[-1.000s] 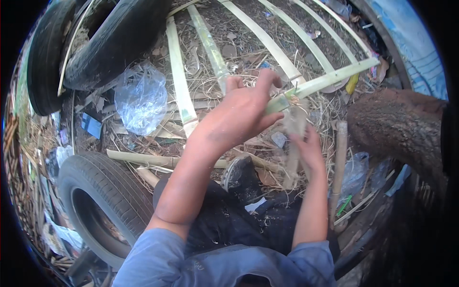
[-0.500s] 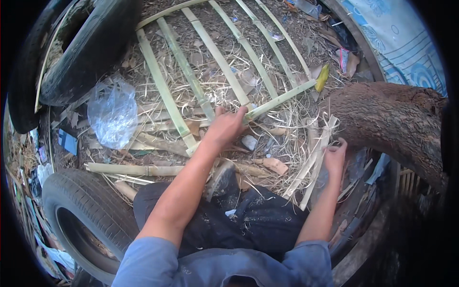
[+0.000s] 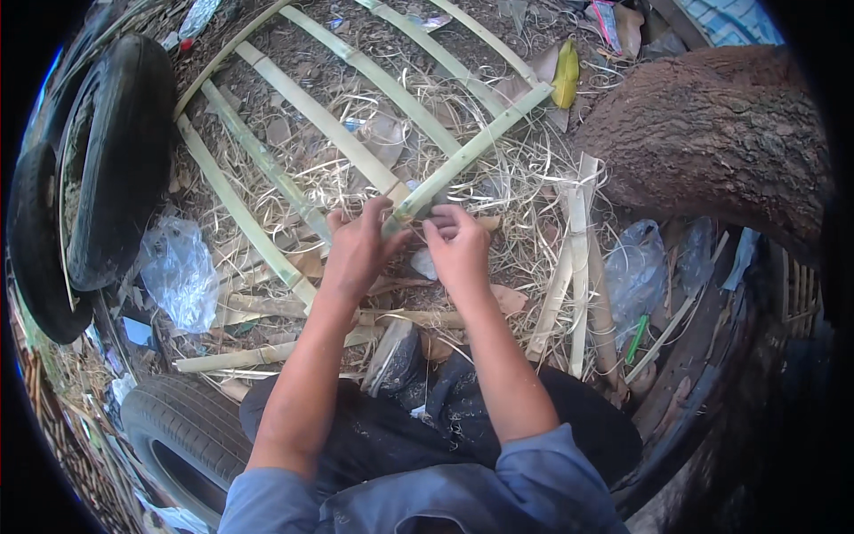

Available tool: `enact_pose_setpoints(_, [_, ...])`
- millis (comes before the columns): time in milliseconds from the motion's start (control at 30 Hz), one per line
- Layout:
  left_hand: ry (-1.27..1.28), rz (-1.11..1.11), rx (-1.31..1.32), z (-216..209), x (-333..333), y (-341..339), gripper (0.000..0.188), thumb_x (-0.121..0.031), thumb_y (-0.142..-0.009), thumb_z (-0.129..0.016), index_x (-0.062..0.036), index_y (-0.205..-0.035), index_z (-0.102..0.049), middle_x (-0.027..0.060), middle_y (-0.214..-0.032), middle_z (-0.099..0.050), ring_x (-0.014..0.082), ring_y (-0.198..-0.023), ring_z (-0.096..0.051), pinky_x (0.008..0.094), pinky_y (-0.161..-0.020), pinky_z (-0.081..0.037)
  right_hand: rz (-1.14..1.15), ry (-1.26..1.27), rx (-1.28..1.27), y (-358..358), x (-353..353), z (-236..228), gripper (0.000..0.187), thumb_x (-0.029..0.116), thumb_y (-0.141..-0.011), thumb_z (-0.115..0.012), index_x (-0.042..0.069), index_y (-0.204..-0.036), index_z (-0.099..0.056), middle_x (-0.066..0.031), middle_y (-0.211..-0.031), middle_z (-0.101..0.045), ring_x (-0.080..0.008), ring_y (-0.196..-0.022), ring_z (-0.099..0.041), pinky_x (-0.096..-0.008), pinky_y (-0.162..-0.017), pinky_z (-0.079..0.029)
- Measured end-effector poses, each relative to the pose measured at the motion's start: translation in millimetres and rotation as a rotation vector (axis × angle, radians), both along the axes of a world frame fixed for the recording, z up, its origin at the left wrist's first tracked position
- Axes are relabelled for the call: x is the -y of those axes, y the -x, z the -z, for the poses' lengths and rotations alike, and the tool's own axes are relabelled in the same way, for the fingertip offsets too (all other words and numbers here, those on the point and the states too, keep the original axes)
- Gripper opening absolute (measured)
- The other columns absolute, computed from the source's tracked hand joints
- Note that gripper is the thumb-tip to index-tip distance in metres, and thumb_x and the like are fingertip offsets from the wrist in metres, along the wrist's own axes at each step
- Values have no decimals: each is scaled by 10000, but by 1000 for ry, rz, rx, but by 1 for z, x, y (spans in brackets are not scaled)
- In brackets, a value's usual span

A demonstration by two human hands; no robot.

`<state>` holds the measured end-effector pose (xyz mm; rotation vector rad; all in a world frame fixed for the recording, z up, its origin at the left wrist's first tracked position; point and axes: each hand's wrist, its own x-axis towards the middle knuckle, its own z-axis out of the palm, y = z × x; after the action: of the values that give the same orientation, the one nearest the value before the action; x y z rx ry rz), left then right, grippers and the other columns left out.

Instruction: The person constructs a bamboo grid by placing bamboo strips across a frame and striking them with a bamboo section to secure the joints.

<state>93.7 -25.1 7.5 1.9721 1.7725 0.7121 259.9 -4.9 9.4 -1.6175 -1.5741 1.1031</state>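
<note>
A frame of pale green split bamboo lies before me, with several long slats (image 3: 311, 116) running away from a bamboo crossbar (image 3: 480, 145). My left hand (image 3: 353, 254) is closed round the crossbar where the middle slat meets it, and hides part of that joint. Close by on the right, my right hand (image 3: 460, 252) is curled with its fingertips pinched together at the crossbar's side. Anything thin between those fingertips is too small to make out.
Bamboo strips (image 3: 579, 267) lean by my right knee, near a thick tree trunk (image 3: 712, 133). Thin shavings (image 3: 534, 200) litter the ground. Tyres (image 3: 124, 160) stand at the left, another tyre (image 3: 182, 418) beside my left leg. A clear plastic bag (image 3: 181, 276) lies between them.
My right hand has come left from beside the leaning strips to the crossbar, next to my left hand. The left hand stays at the joint. The whole view has shifted.
</note>
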Motion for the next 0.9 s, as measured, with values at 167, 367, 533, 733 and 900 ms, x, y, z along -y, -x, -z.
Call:
enact_pose_setpoints(167, [52, -48, -22, -14, 5, 3, 575, -282, -836, -786, -83, -1242, -432, 78, -651, -625, 300, -669, -541, 437, -897, -343, 62, 87, -56, 17, 5, 5, 477, 69, -777, -739, -24, -1228, -614, -154, -886, -711, -240, -680, -700, -366, -618, -545])
enact_pose_setpoints(367, [150, -97, -94, -7, 5, -1, 609, -295, -825, -802, -76, -1254, -429, 89, -685, -643, 318, -837, -516, 437, -912, -357, 80, 119, -92, 23, -1, 22, 466, 82, -745, -755, 45, -1153, -532, -171, -848, -684, -401, -830, -669, -481, -738, -526])
enact_pose_setpoints(533, [189, -80, -82, -8, 3, 0, 755, -302, -815, -805, -90, -1412, -395, 70, -702, -623, 249, -855, -602, 439, -940, -329, 101, 99, -171, 19, -3, 31, 452, 60, -736, -754, 59, -1153, -580, -133, -811, -689, -338, -753, -688, -431, -670, -537])
enact_pose_setpoints(733, [113, -72, -150, -16, -6, -3, 786, -340, -781, -806, -104, -1445, -458, 105, -1085, -630, 251, -1006, -610, 447, -992, -302, 100, 80, -194, 18, -3, 32, 473, 81, -748, -770, 47, -1190, -606, -97, -794, -697, -244, -649, -676, -365, -620, -536])
enact_pose_setpoints(900, [32, -73, -115, -14, -6, 1, 790, -374, -730, -822, -82, -1397, -514, 111, -1285, -581, 258, -1185, -553, 423, -1010, -289, 146, 100, -245, 21, -1, 49, 516, 22, -723, -767, 28, -1213, -606, -82, -815, -701, -159, -605, -658, -315, -584, -529])
